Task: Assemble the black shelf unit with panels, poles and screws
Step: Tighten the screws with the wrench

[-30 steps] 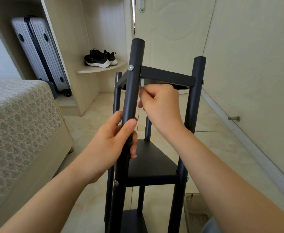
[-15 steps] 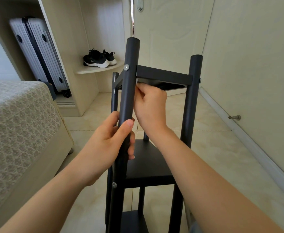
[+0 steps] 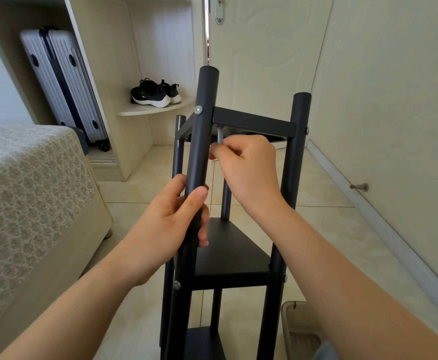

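Black pole [image 3: 202,141] wrapped by left grip [image 3: 176,219], right grip [image 3: 246,165] pinching silver key [image 3: 220,135] under top panel [image 3: 254,122]; risk: key slips off unseen screw if pole twists.

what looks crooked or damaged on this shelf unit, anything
Nothing clearly wrong. The left hand grips the near pole, the right hand pinches a silvery tool under the top panel. That pole stands higher in view than the others, which may only be perspective.
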Motion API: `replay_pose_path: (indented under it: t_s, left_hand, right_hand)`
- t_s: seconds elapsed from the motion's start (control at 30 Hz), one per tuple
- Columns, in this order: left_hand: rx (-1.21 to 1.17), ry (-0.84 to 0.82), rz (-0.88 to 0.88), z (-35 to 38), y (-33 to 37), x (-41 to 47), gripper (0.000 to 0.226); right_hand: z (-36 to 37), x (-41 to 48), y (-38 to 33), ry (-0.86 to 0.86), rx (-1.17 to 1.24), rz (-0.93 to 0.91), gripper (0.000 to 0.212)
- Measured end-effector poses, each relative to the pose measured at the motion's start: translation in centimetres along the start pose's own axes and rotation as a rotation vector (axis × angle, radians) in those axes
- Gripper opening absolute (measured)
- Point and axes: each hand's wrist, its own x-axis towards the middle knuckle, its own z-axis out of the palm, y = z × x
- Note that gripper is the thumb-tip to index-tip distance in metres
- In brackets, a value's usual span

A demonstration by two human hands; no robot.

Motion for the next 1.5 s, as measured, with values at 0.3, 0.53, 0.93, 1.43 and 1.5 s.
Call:
replay_pose_path:
  t_s: [0.3,0.53,0.93,1.43,1.5]
  left_hand:
    - [0.012,-0.015,0.016,0.3,0.1,0.0,0.032]
    - [0.0,-0.021,0.008,0.2,0.2,0.0,0.047]
    - [-0.016,-0.038,0.012,-0.4,0.2,-0.1,0.041]
    - [0.116,0.094,0.037,-3.0,-1.0,1.1,0.026]
    - [0.099,0.096,0.03,-3.6,-1.1,1.2,0.028]
  right_hand:
    - [0.3,0.1,-0.2,0.047,-0.05,-0.036,0.049]
    - [1.3,-0.1,0.6,0.083,-0.084,-0.085,0.034]
    - [3.6,0.8,1.5,0.236,-0.061,-0.186,0.029]
    - [-3.0,-2.1,0.0,0.017,-0.317,-0.185,0.034]
    - [-4.2,-2.2,0.7,0.013,-0.383,-0.155,0.032]
